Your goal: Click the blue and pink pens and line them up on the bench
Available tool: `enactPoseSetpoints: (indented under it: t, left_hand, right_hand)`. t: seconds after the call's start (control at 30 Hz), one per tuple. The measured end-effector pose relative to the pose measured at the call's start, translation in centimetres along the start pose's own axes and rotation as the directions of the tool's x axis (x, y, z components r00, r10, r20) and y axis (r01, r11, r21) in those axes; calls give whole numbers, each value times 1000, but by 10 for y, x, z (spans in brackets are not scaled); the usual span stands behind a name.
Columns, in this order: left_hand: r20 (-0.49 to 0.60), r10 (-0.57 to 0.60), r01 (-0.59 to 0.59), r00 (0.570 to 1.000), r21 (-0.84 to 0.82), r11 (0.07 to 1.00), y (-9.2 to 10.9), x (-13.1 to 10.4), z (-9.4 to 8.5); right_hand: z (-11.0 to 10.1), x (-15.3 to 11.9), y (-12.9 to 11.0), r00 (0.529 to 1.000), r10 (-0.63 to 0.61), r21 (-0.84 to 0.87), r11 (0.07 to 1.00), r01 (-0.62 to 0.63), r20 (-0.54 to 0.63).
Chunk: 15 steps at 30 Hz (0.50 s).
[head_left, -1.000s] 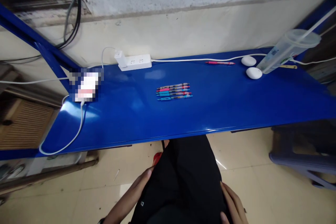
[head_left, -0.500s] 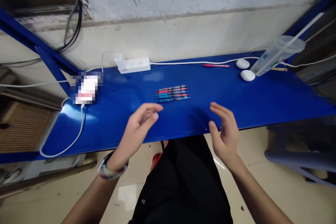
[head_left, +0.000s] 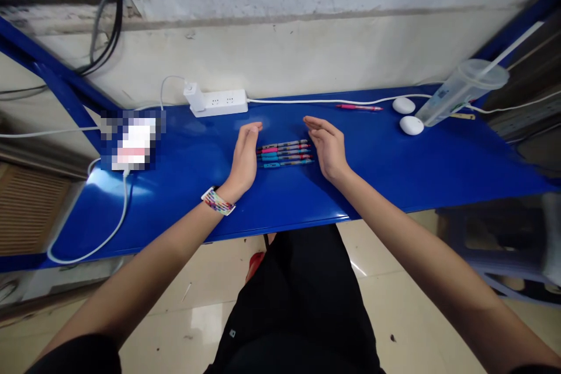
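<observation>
Several pens [head_left: 286, 153] lie side by side in a row on the blue table [head_left: 372, 175], in grey, pink, light blue and red. At their left ends stands my left hand [head_left: 246, 158], on its edge with the fingers stretched out and the palm facing the pens. My right hand [head_left: 326, 146] stands likewise at their right ends, palm inward, fingers straight. The pens lie between the two palms; whether the skin touches the pen ends I cannot tell. Neither hand grasps anything. A patterned watch band [head_left: 218, 201] circles my left wrist.
At the back are a white power strip [head_left: 223, 103] with a charger, its cord, and a red pen [head_left: 359, 107]. To the right stand two white rounded objects [head_left: 411, 125] and a clear cup [head_left: 460, 90] with a straw. A blurred-out phone-like device [head_left: 134, 143] with a cable is at left.
Both hands have moved forward over the table and closer together, from in front of the pens to either end of the row. The pens stay in their row.
</observation>
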<state>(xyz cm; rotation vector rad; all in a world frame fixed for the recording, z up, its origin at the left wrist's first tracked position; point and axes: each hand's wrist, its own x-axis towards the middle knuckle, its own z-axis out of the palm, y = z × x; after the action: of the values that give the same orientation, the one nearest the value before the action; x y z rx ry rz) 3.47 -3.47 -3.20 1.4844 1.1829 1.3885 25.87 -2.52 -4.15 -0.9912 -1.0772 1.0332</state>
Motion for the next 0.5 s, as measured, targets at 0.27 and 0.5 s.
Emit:
enactPoseSetpoints:
  t: [0.27,0.5]
  left_hand:
    - [-16,-85,81,996,-180,980,2,5,12]
    - [-10,-106,101,994,-237,966,10,-3,12]
  right_hand:
    - [8,4,12,1000,-12,-23,1000,13,18]
    - [14,-12,0,999,-36,-32,999,36,-11]
